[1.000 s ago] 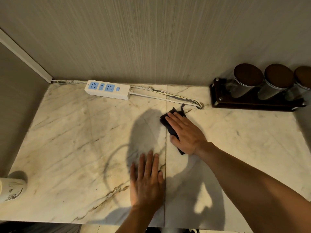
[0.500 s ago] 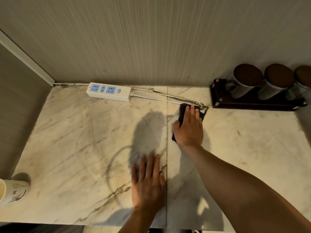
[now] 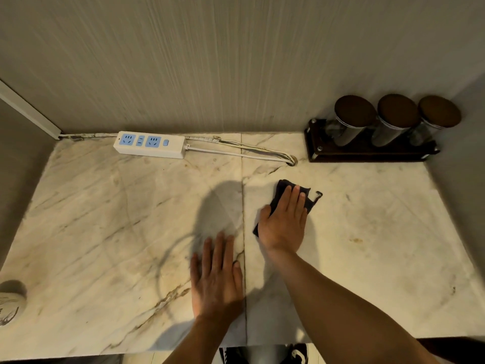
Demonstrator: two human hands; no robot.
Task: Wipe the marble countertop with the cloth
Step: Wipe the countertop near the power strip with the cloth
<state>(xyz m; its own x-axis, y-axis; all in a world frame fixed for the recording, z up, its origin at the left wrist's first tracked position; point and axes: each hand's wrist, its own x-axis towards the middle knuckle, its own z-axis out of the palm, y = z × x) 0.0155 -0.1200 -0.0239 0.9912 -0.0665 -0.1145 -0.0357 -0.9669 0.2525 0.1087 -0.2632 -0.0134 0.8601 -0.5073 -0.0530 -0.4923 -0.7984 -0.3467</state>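
A veined marble countertop (image 3: 105,232) fills the view, with a seam running front to back through its middle. A small dark cloth (image 3: 282,189) lies flat just right of that seam. My right hand (image 3: 284,224) presses palm-down on the cloth with straight fingers and covers most of it. Only the far edge and a loop at the right corner of the cloth show. My left hand (image 3: 216,277) rests flat on the bare marble left of the seam, nearer the front edge, with fingers apart and nothing in it.
A white power strip (image 3: 151,145) with blue sockets lies by the back wall, its cables (image 3: 249,153) running right to a hole. A dark rack (image 3: 367,151) holds three lidded jars (image 3: 396,119) at back right. A paper cup (image 3: 9,306) stands at the left edge.
My right hand has slid the cloth back from the cable hole toward me and slightly right. Before that it pushed the cloth away to the right. My left hand has stayed put.
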